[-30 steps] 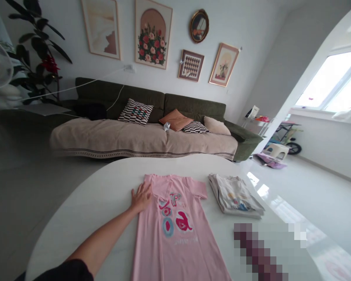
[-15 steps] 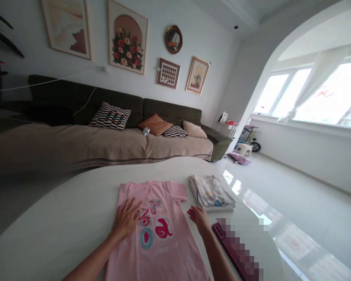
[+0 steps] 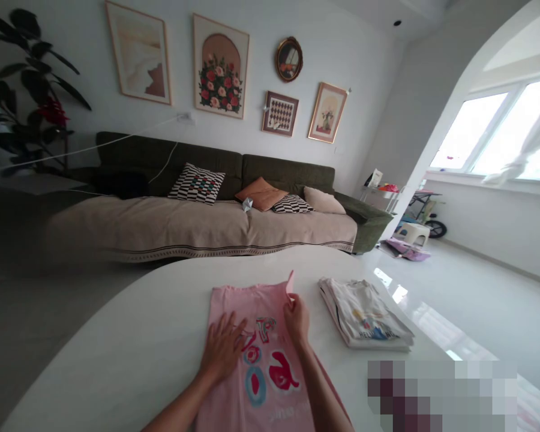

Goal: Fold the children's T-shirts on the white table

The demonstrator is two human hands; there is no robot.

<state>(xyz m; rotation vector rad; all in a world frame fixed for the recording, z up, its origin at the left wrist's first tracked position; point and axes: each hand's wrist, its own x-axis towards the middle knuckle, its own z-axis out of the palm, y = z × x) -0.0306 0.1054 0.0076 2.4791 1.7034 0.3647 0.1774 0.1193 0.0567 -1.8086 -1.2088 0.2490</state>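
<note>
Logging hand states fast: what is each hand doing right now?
Left hand: open, flat on the pink shirt.
Right hand: closed, pinching the shirt's sleeve, lifted off the table.

Bench (image 3: 130,336): white, rounded edge, filling the lower frame.
Pink shirt (image 3: 261,384): lies flat at lower centre, printed side up.
Folded pale shirt (image 3: 364,312): lower right of centre, just beside the pink one.
Blurred patch: lower right corner, cannot tell.

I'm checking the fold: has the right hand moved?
Yes. The right hand moved from near the folded shirt leftward onto the pink shirt, lifting its sleeve.
</note>
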